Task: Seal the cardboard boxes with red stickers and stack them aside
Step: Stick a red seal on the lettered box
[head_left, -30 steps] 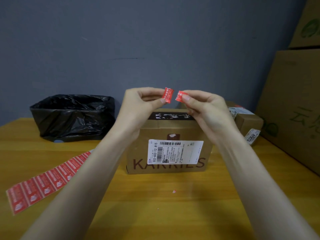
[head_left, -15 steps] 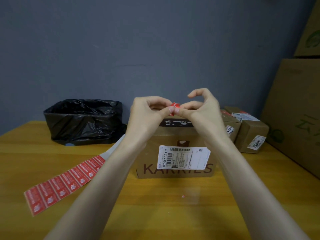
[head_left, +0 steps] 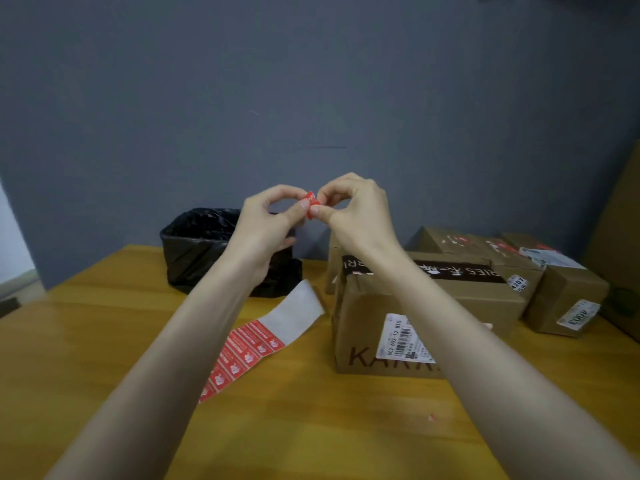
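Fingertips [head_left: 300,207] of both hands pinched one small red sticker [head_left: 310,201], crumpled and held in the air between the left hand [head_left: 266,223] and the right hand [head_left: 358,216]. Thumb and forefinger of each hand were closed on it, and the other fingers were curled. Counted, there were two hands, one sticker in them, and one long strip of red stickers [head_left: 247,348] lying flat on the yellow wooden table [head_left: 104,341], with a bare white end of backing paper. Three brown cardboard boxes could be counted surely: the front box with brown letters and a white barcode label [head_left: 367,320], a box with a 4207 label [head_left: 485,252] behind it, and a box with a 4003 label [head_left: 568,296] just beside that one on the right. One tiny red scrap [head_left: 431,417] lay on the table nearer to the person. One second before, each hand held its own red piece, apart; now the pieces were together in one lump. Half a second before, the hands were above the front box; now they were left of it, nearer to the black bin lined with a plastic bag [head_left: 201,247]. What was inside the bin could not be seen. The front box had its flaps down under dark printed tape.
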Demonstrator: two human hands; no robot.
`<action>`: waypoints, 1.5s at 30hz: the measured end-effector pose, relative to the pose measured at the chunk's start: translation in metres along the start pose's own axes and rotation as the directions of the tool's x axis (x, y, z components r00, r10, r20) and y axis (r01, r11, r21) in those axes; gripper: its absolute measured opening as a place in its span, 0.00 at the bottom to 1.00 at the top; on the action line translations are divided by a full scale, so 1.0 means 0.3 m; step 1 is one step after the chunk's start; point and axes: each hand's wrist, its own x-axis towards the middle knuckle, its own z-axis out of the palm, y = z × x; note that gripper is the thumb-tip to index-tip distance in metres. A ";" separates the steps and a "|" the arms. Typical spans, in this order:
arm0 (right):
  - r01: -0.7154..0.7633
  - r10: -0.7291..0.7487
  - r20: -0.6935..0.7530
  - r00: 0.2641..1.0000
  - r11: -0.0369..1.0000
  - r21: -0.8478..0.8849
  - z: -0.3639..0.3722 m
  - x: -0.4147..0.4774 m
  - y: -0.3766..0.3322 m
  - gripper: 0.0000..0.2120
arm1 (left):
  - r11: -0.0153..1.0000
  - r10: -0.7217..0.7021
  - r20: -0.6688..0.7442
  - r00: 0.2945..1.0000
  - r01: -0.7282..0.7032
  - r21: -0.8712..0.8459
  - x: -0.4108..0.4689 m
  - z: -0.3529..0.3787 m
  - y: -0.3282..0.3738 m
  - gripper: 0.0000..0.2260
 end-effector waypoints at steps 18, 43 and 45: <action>-0.405 0.374 0.167 0.912 0.884 0.233 0.321 0.151 0.055 0.09 | 0.989 -0.143 -0.190 0.971 0.130 -0.076 0.216 -0.182 -0.142 0.04; -0.609 0.590 0.246 0.769 0.793 -0.001 0.448 0.310 0.124 0.24 | 0.976 -0.125 -0.355 0.927 0.179 0.124 0.396 -0.147 -0.254 0.01; -0.608 0.597 0.264 0.758 0.793 -0.046 0.429 0.315 0.138 0.21 | 0.947 -0.056 -0.325 0.944 0.154 0.283 0.409 -0.170 -0.261 0.03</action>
